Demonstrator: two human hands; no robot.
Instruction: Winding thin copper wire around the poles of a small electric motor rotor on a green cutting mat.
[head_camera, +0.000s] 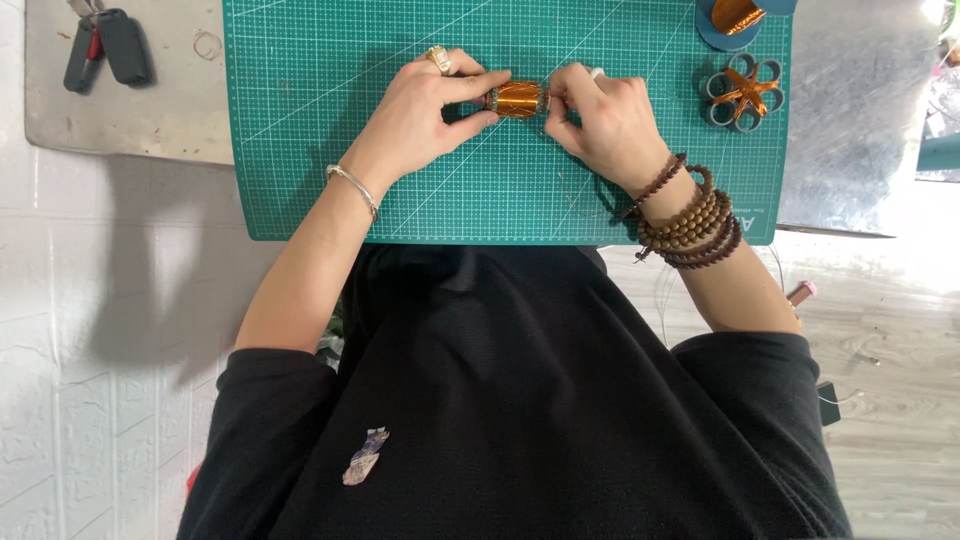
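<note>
A small spool of shiny copper-orange wire (518, 99) lies sideways over the green cutting mat (330, 150). My left hand (425, 115), with a ring and a thin silver bangle, pinches the spool's left end between thumb and fingers. My right hand (600, 120), its wrist wrapped in brown bead bracelets, grips the right end. Both hands hold the spool just above or on the mat; I cannot tell which.
A grey-and-orange flower-shaped piece (743, 93) lies on the mat's right side, a blue disc with an orange coil (730, 18) above it. Keys with a black fob (105, 45) rest on the grey metal sheet (120, 110) at left. Thin loose wire trails near my right wrist.
</note>
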